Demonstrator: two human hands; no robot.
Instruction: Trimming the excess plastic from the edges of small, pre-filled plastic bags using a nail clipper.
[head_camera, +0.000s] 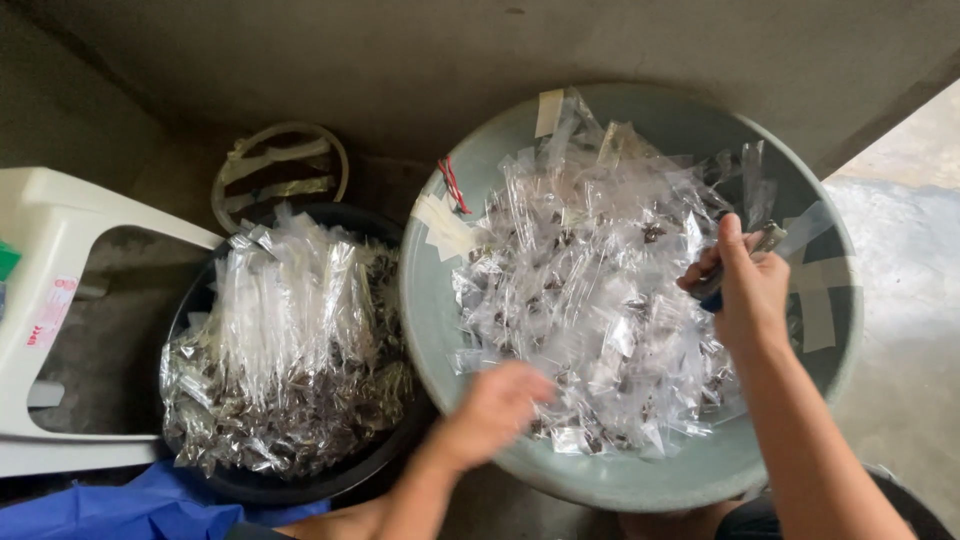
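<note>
A large grey-green basin (440, 330) on the right holds a heap of small clear plastic packets (590, 290) with dark bits inside. My left hand (495, 408) is blurred and reaches over the near edge of that heap, fingers curled; I cannot tell whether it holds a packet. Over the basin's right side, my right hand (745, 285) is closed around a stapler (735, 262) with a metal top and blue underside.
A black basin (300, 485) at the left is piled with longer clear packets (290, 350) of dark bits. A white plastic stool (50, 300) stands at far left, blue cloth (130, 510) lies near the bottom edge. A taped ring (280, 170) lies behind. Bare concrete floor (900, 200) surrounds everything.
</note>
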